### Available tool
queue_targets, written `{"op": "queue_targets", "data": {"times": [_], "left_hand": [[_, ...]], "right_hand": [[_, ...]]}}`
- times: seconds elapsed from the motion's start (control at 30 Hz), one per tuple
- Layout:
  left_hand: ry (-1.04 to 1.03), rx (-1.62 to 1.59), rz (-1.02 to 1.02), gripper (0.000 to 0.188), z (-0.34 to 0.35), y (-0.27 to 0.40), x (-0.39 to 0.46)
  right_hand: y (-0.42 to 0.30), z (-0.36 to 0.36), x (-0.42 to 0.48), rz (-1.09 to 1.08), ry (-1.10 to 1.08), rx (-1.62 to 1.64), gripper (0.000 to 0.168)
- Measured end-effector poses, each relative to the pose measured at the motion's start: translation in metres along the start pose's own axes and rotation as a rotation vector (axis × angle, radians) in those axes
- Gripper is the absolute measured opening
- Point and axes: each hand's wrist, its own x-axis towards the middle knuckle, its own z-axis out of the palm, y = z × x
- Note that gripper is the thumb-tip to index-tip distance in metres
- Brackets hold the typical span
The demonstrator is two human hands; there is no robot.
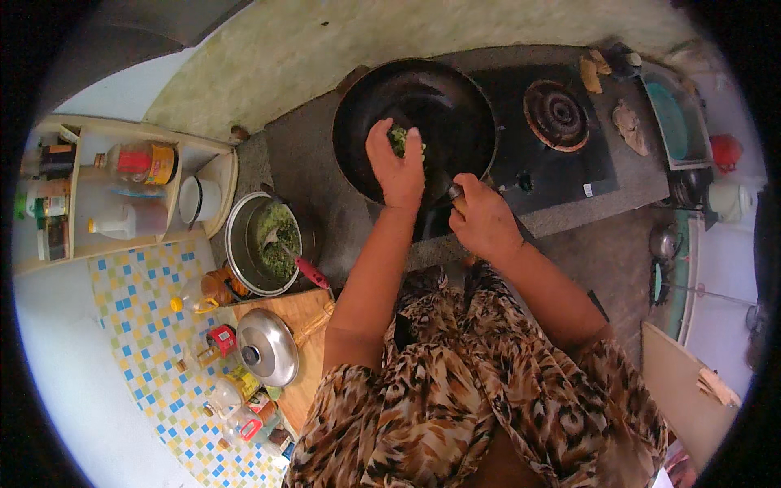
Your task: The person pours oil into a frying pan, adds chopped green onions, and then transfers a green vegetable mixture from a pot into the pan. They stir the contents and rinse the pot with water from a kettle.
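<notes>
A large black wok (451,91) sits on the left side of the black glass cooktop (488,79). My left hand (396,171) is over the inside of the wok, thumb and fingers curved around some chopped greens (399,140). A few bits show past the thumb. My right hand (488,216) is closed on a short handle (456,194) with a metal collar, by the wok's near rim. Whether this handle belongs to the wok or to a separate tool, I cannot tell. To the left, a deep metal pot (232,244) contains more chopped greens and a red-handled spoon (311,271).
A bare burner (558,116) lies right of the wok. A metal lid (268,348) rests on a wooden board (311,360), with several bottles and jars beside it. Shelves with bottles (140,161) stand at far left. A sink (668,122) is at far right.
</notes>
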Motion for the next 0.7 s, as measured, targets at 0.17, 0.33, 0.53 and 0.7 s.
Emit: {"op": "queue_targets", "data": {"times": [0.17, 0.33, 0.53, 0.7], "left_hand": [[-0.019, 0.015, 0.053, 0.035, 0.040, -0.021, 0.016], [-0.066, 0.125, 0.060, 0.027, 0.060, -0.040, 0.028], [-0.057, 0.168, 0.014, 0.011, 0.048, -0.047, 0.050], [-0.026, 0.103, 0.121, 0.024, 0.047, -0.006, 0.028]], "right_hand": [[0.000, -0.009, 0.019, 0.016, 0.042, -0.116, 0.043], [0.011, -0.013, 0.023, 0.039, 0.102, -0.183, 0.042], [0.031, -0.018, 0.026, 0.003, 0.229, -0.253, 0.040], [0.029, -0.020, 0.023, -0.015, 0.247, -0.203, 0.039]]}}
